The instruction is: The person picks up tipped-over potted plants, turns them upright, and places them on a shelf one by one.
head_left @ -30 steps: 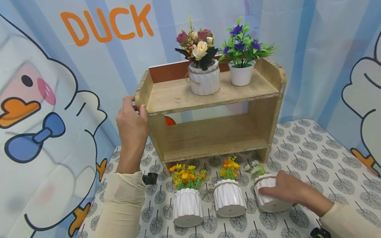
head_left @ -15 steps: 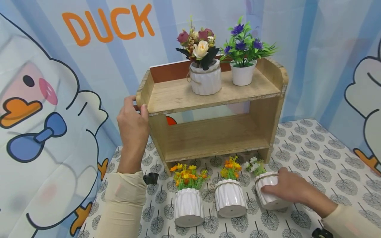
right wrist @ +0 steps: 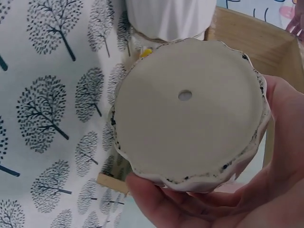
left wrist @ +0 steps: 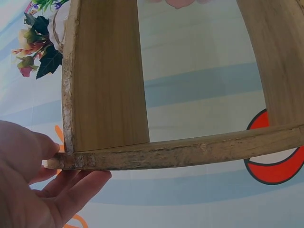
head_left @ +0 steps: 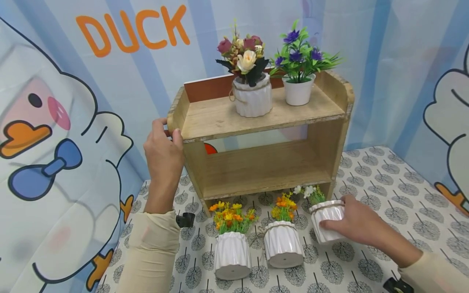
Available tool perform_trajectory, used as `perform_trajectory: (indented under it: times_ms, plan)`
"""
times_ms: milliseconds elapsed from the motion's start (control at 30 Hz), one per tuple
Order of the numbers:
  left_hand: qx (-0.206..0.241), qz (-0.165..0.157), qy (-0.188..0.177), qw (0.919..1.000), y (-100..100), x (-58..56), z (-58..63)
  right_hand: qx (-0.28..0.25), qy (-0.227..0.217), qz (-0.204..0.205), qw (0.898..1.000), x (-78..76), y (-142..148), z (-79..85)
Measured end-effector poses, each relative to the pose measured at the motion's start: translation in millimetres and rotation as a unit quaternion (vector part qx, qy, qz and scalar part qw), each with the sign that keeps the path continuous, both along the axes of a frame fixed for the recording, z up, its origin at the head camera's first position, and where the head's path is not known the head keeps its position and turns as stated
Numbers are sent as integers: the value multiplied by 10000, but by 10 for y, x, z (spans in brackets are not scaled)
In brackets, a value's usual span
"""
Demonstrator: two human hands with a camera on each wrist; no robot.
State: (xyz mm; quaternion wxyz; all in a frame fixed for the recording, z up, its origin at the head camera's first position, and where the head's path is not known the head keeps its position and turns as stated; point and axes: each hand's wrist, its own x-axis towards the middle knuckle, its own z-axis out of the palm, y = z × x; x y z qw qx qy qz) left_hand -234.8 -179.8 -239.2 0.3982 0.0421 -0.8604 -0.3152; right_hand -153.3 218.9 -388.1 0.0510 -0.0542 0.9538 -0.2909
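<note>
My left hand (head_left: 163, 158) grips the upper left side panel of a two-tier wooden shelf (head_left: 264, 167); in the left wrist view its thumb and fingers lie on either side of the panel's edge (left wrist: 190, 156). With my right hand (head_left: 360, 224) I hold a white fluted flowerpot (head_left: 325, 215) of small white flowers (head_left: 305, 191), raised off the table and tilted toward the shelf. Its round base with a small central hole (right wrist: 185, 95) fills the right wrist view. Left of it, a pot of orange and yellow flowers (head_left: 284, 244) and another (head_left: 233, 254) sit on the table.
On the shelf's top board stand a white pot of roses (head_left: 253, 99) and a smaller white pot of purple flowers (head_left: 298, 92). A tree-print cloth (head_left: 388, 195) covers the table. Behind hangs a duck-patterned curtain (head_left: 227, 24).
My right hand has lifted the white-flower pot off the cloth and moved it up toward the shelf. The left hand stays on the side panel.
</note>
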Motion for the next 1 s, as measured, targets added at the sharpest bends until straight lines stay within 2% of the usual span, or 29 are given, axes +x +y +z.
perform_trajectory:
  times_ms: [533, 800, 1000]
  plan:
    - [6, -13, -93, 10000, 3, 4, 6, -171, 222, 34, 9996, 66, -87, 207]
    - [4, -20, -98, 9999, 5, -2, 9, -243, 661, -15, 9975, 110, -160, 306]
    - [15, -41, -83, 10000, 5, 0, 8, -692, 876, -8, 9937, 164, -228, 385]
